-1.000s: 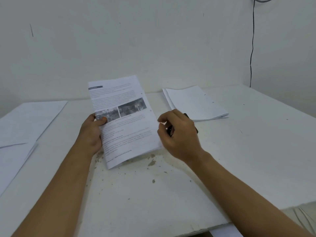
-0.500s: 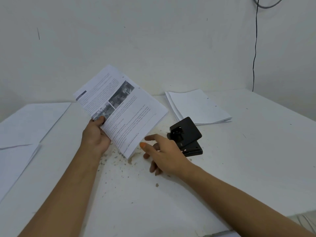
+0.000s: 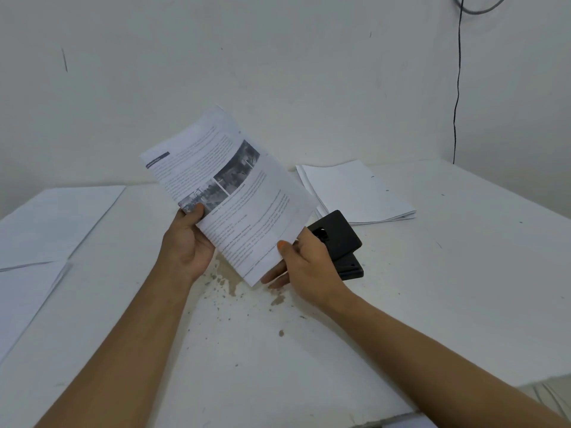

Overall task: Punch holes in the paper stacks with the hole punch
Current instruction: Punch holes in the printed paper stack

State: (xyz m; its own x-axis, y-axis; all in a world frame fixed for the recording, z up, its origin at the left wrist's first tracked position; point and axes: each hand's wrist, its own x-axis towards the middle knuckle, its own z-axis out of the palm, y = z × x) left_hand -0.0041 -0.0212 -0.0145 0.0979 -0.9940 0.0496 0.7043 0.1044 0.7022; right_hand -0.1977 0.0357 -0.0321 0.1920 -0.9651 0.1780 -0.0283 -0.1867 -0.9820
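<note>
A printed paper stack (image 3: 238,193) with text and grey photos is lifted off the table and tilted. My left hand (image 3: 185,242) grips its left edge, thumb on top. My right hand (image 3: 306,267) pinches the stack's lower right corner, thumb on the page and fingers underneath. The black hole punch (image 3: 340,239) sits on the white table (image 3: 432,288) just behind my right hand, its lid raised; the hand hides its near left part.
A white paper stack (image 3: 355,193) lies behind the punch at the back right. More white sheets (image 3: 46,230) lie along the table's left side. Small paper bits and stains (image 3: 234,291) dot the table under the held stack. A black cable (image 3: 457,88) hangs down the wall.
My left hand lifted the printed stack away from the punch and turned it. My right hand left the punch and took hold of the stack's lower right corner.
</note>
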